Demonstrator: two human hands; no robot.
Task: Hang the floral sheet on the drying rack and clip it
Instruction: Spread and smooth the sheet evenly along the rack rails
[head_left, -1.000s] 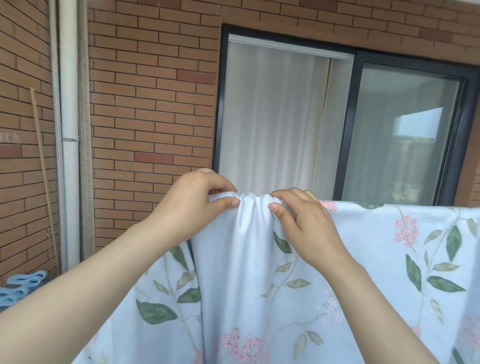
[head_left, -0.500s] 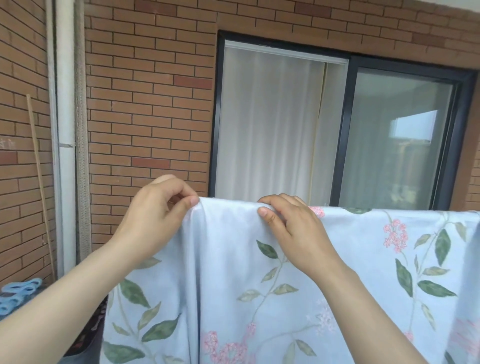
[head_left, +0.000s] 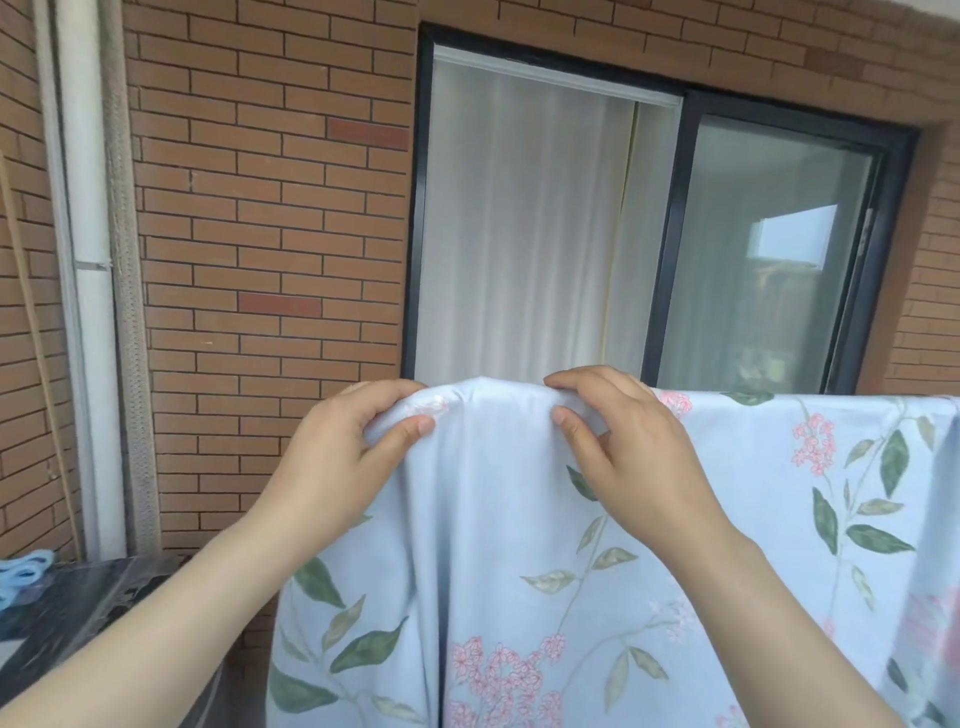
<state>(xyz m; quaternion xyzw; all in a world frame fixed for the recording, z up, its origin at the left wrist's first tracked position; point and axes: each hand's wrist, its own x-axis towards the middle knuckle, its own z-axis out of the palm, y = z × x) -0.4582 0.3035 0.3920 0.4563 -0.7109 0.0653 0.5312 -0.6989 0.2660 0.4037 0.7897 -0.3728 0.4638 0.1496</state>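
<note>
The floral sheet (head_left: 493, 519), pale blue with pink blossoms and green leaves, is draped over a horizontal support that the cloth hides completely. Its top fold runs level from the middle of the view out to the right edge, and the cloth hangs straight down below it. Between the two hands the fold humps up slightly, and the cloth there is plain.

The left hand (head_left: 337, 457) pinches the left end of the fold: its fingers curl over the top and its thumb presses the fabric from the near side. The right hand (head_left: 623, 457) grips the fold just to the right in the same way, fingers hooked over the top and thumb against the front. The hands are near each other but apart, both bare forearms reaching up from the bottom corners.

Below the left forearm, a dark glossy surface (head_left: 88, 597) carries light blue clips (head_left: 23, 569) at its left edge.

Behind everything stands a brick wall (head_left: 270, 234). A white drain pipe (head_left: 91, 312) runs up its left side, with a thin stick (head_left: 31, 322) leaning beside it. A dark-framed sliding door (head_left: 670, 234) shows a white curtain (head_left: 519, 234) behind its left pane.
</note>
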